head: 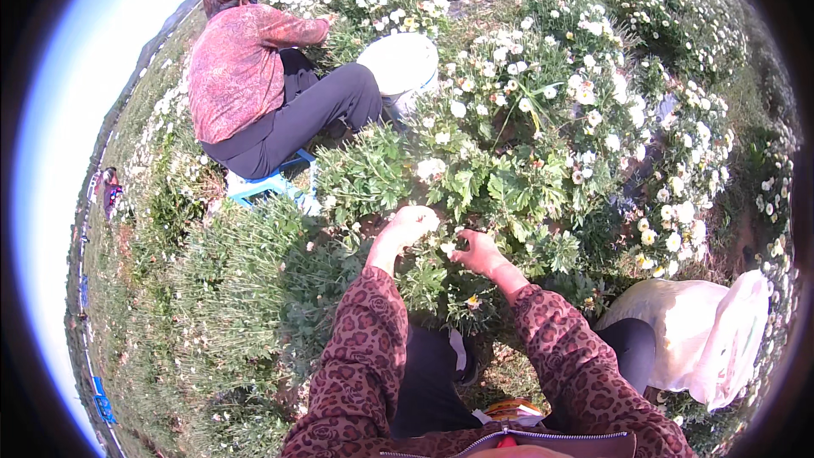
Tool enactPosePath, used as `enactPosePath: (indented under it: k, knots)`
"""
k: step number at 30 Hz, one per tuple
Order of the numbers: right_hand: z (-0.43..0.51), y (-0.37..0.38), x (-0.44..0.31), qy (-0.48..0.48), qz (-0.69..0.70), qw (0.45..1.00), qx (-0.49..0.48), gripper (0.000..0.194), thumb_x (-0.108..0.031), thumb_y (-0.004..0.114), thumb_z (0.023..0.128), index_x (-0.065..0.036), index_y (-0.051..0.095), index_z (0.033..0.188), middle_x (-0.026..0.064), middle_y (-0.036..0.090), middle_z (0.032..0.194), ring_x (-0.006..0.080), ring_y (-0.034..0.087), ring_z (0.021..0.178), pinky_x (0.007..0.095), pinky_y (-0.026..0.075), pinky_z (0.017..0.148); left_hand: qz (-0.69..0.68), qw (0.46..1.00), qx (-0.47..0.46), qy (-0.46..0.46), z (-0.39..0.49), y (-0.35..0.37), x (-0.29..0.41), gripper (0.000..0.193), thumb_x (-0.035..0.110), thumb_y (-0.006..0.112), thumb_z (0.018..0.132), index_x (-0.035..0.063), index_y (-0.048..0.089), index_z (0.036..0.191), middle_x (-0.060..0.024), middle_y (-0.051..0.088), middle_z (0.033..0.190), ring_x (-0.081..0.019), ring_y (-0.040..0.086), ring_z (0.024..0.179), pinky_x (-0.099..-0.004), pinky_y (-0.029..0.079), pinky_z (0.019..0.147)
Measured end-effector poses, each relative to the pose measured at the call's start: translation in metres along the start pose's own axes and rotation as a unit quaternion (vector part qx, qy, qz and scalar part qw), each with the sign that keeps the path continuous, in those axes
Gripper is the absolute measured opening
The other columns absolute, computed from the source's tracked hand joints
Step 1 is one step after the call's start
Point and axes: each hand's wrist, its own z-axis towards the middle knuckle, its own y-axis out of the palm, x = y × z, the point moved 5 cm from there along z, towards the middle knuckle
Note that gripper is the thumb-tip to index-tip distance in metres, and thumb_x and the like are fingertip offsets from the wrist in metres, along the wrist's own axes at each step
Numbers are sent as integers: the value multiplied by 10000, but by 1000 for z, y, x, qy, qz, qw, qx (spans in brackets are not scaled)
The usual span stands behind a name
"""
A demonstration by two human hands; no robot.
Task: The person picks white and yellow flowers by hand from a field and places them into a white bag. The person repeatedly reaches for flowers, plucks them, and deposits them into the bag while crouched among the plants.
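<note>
My left hand is over the leafy flowering plants with its fingers curled; whether it holds a flower head cannot be made out. Close to its right, my right hand reaches in with thumb and fingers bent around a small white flower; whether they grip it is unclear. A brighter white bloom stands just beyond my left hand. Below my hands, a white flower with a yellow centre shows among the green leaves. Both sleeves are leopard-patterned.
A co-worker sits on a blue stool at upper left, beside a white bucket. A full whitish plastic bag lies at my right. Flower rows surround us. Blue objects lie far left.
</note>
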Motion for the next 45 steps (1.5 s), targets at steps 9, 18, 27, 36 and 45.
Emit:
enactPosePath:
  k: [9, 18, 27, 36, 45]
  knots:
    - [-2, 46, 17, 47, 152, 986, 55, 288, -146, 820, 786, -13, 698, 1011, 103, 684, 741, 211, 652, 660, 356, 535, 655, -14, 998, -38, -52, -9, 8, 10, 184, 127, 715, 831, 93, 737, 1011, 4, 686, 813, -107, 576, 667, -285, 430, 554]
    - [-24, 26, -7, -32, 137, 987, 74, 277, -156, 793, 845, -46, 673, 1069, 80, 644, 741, 177, 590, 664, 336, 520, 672, 196, 980, -34, -10, 10, 15, -6, 233, 19, 671, 747, 79, 741, 961, -112, 741, 907, -191, 675, 830, -347, 530, 755]
    - [1, 66, 10, -42, 222, 973, 48, 198, -88, 769, 852, -24, 682, 1018, 103, 713, 862, 139, 639, 800, 315, 532, 774, 134, 979, 124, 88, -22, -23, 49, 196, -79, 550, 757, 8, 699, 850, -103, 685, 754, -183, 635, 628, -327, 481, 562]
    - [-34, 50, -4, 5, 279, 960, 12, 137, -103, 753, 881, -18, 666, 946, 14, 669, 789, 93, 575, 718, 282, 503, 687, 147, 985, -89, 1, -47, -4, 54, 371, 152, 771, 822, 22, 668, 1154, -24, 606, 766, -125, 575, 751, -306, 477, 661]
    - [-49, -10, 7, 67, 464, 882, 42, 154, -168, 546, 1034, -51, 643, 1056, -14, 567, 793, 60, 476, 621, 219, 375, 528, 151, 983, 74, 73, -29, -29, 18, 61, 14, 577, 914, 43, 630, 905, 5, 545, 752, -102, 482, 725, -282, 430, 663]
